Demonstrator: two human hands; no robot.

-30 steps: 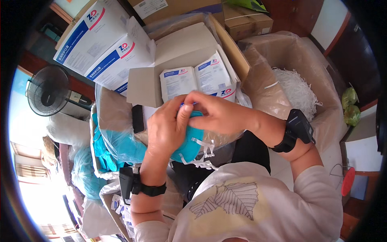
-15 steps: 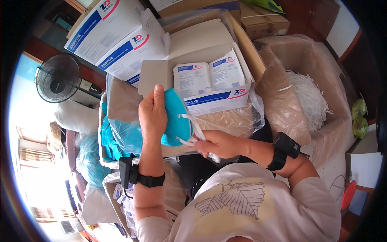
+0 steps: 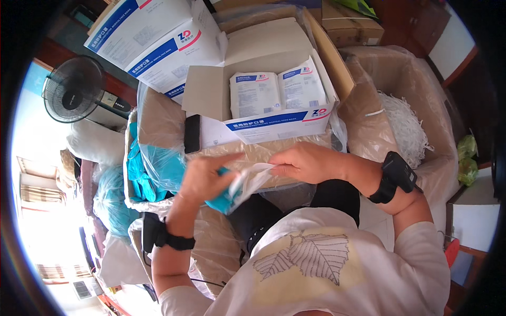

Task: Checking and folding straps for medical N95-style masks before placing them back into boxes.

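Observation:
A teal cup-shaped face mask (image 3: 222, 202) with white straps (image 3: 255, 181) is held in front of my chest. My left hand (image 3: 200, 178), somewhat blurred, grips the mask, with the index finger stretched out to the right; its other fingers are partly hidden. My right hand (image 3: 311, 162) pinches the white straps between thumb and fingers and pulls them out to the right. Just beyond my hands is an open white carton (image 3: 279, 129) holding two visible white packets (image 3: 254, 95). A dark flat object (image 3: 192, 134) lies beside the carton's left front corner.
Stacked white boxes (image 3: 163, 55) stand at the back left, near a black fan (image 3: 74, 89). A plastic-lined box with white strands (image 3: 403, 126) is on the right. Teal masks (image 3: 141, 176) fill a lined box at left. Brown cartons (image 3: 352, 25) stand behind.
Both hands have come closer to my body and lower. The mask has tilted and now shows less of its teal shell. The straps are drawn out straighter, and the dark flat object has become visible.

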